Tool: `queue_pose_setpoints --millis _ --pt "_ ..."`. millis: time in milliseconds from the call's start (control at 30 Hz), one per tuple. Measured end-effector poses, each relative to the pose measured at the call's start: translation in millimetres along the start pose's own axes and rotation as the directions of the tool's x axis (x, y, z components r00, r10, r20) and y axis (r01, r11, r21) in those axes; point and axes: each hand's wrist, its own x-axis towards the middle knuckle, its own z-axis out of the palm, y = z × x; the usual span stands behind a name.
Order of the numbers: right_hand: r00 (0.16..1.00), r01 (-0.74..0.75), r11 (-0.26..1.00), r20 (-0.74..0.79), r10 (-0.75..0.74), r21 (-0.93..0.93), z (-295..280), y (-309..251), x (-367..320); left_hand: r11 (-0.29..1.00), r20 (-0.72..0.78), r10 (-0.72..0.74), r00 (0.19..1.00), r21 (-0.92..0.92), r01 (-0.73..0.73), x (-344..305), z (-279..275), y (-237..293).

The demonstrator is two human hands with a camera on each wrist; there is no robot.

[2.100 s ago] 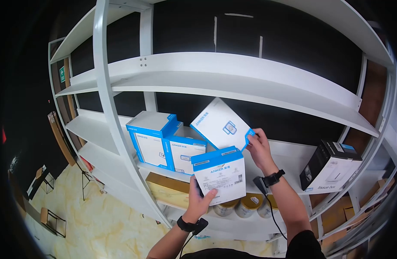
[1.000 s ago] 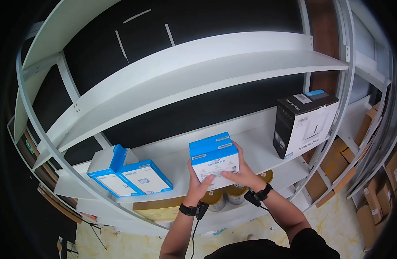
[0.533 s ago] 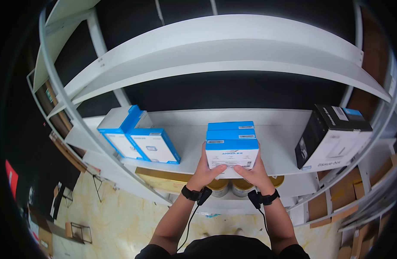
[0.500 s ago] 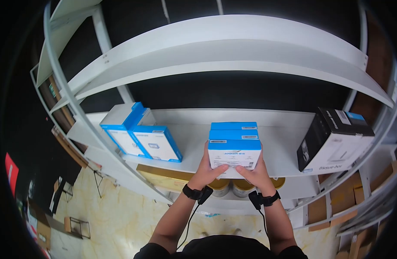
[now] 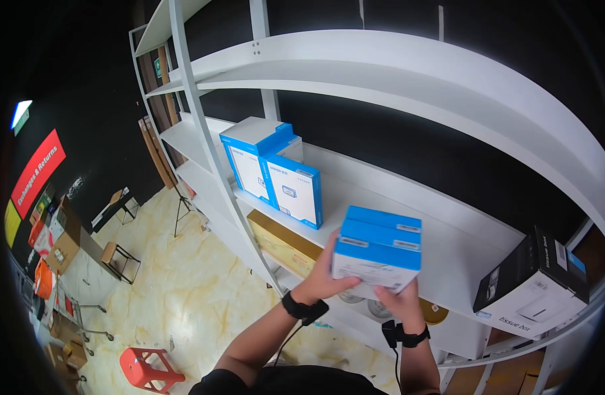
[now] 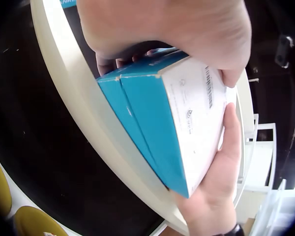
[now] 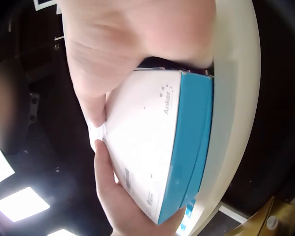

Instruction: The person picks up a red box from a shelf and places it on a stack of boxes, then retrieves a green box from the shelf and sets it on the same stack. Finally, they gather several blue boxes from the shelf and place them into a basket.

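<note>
clasping a bundle of anker boxes (image 5: 379, 253) from both sides, and it's two-handed work: left grip (image 5: 323, 280) curled round the left side, right grip (image 5: 404, 306) round the right, thumbs on the near white face. the bundle is at the near edge of the white shelf (image 5: 447, 276), between the standing anker cartons (image 5: 292, 191) on the left and the tissue box carton (image 5: 536, 299) on the right; whether it touches the shelf, can't tell. danger here? these boxes look loose against each other, so a slack or uneven squeeze could let one slide out and drop to the floor (image 5: 203, 289), and a careless dip could clip the shelf edge. and the look of them: bright blue upper faces with small labels, barcode and fine print on the white, one blue corner seemingly scuffed pale, at least two boxes deep, perhaps three.
</note>
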Motion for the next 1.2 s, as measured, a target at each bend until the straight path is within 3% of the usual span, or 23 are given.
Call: queue_pose_setpoints --millis 67,133,200,233,467,533,633,733,867,933,967,1133,1200 --pt "0.986 0.133 0.982 0.123 -0.116 -0.137 24.2 -17.1 10.9 0.997 -0.02 -0.047 0.999 -0.065 0.045 -18.4 -29.2 1.9" --pt "0.978 0.141 0.979 0.176 -0.114 -0.148 42.6 -15.2 24.2 0.991 -0.127 -0.091 0.988 0.085 0.103 -31.2 -62.1 0.2" --pt "0.961 0.175 0.959 0.249 -0.118 -0.221 58.6 -8.9 36.3 0.995 -0.164 -0.101 0.981 0.008 0.104 -35.5 -73.9 14.6" --pt "0.959 0.185 0.958 0.254 -0.126 -0.221 67.2 -3.4 41.8 0.991 -0.197 -0.12 0.973 -0.074 0.108 -36.1 -79.9 20.2" --pt "0.967 0.134 0.98 0.236 -0.097 -0.146 125.2 6.7 55.9 0.998 -0.244 -0.053 0.968 -0.053 0.042 -61.5 -119.9 11.7" --pt "0.971 0.141 0.975 0.215 -0.102 -0.174 144.3 7.4 52.6 0.971 -0.226 -0.141 0.964 -0.219 0.09 -84.5 -128.7 0.9" --pt "0.959 0.134 0.979 0.271 -0.088 -0.155 180.2 12.8 46.5 0.968 -0.312 -0.111 0.944 -0.249 0.031 -126.0 -140.9 0.6" --pt "0.929 0.075 0.989 0.369 -0.023 -0.127 233.5 28.3 43.3 0.973 -0.403 -0.105 0.909 -0.23 0.01 -171.9 -171.6 5.9" --pt "0.865 -0.074 0.993 0.502 0.021 0.086 315.4 66.3 44.0 0.971 -0.553 -0.192 0.81 -0.228 0.074 -231.5 -216.1 38.7" --pt "0.827 -0.239 0.948 0.556 0.085 0.21 356.6 84.9 38.0 0.965 -0.616 -0.242 0.75 -0.232 0.122 -266.8 -239.9 41.4" --pt "0.813 -0.216 0.96 0.578 0.075 0.179 377.1 94.1 38.7 0.967 -0.672 -0.245 0.699 -0.217 0.13 -280.6 -251.6 48.3" --pt "0.654 -0.424 0.879 0.746 0.129 0.219 477.1 142.1 30.7 0.963 -0.748 -0.269 0.607 -0.186 0.197 -342.0 -309.8 85.5" --pt "0.602 -0.478 0.854 0.785 0.148 0.205 510.3 162.6 28.3 0.972 -0.801 -0.204 0.562 -0.096 0.216 -357.2 -326.2 107.6"
